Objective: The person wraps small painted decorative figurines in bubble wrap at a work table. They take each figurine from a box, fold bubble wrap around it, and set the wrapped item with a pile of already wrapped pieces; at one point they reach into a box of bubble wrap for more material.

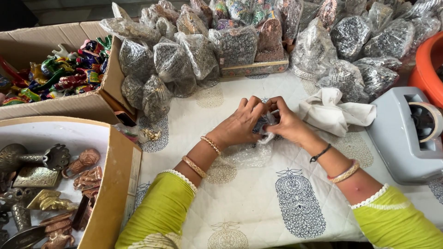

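Small dark figurine in clear crinkled plastic wrap (264,125) is held between both hands above the middle of the table (258,203), which is covered by a white quilted cloth printed with dark blue motifs. The left hand (241,123) is curled around the left side of the wrapped piece, its fingers pressed onto the plastic. The right hand (286,122) is closed on the right side, with the fingertips pinching the wrap at the top. A loose tail of clear plastic (247,154) hangs below the hands and lies on the cloth.

Just right of the hands a crumpled white cloth (332,113) is seen, and further right a grey tape dispenser (406,138). Along the far edge many plastic-bagged dark figurines (240,44) are heaped. At the far left an open cardboard box of brightly painted figures (55,69) stands, and at the near left a second cardboard box with brass and copper-coloured metal pieces (60,184).
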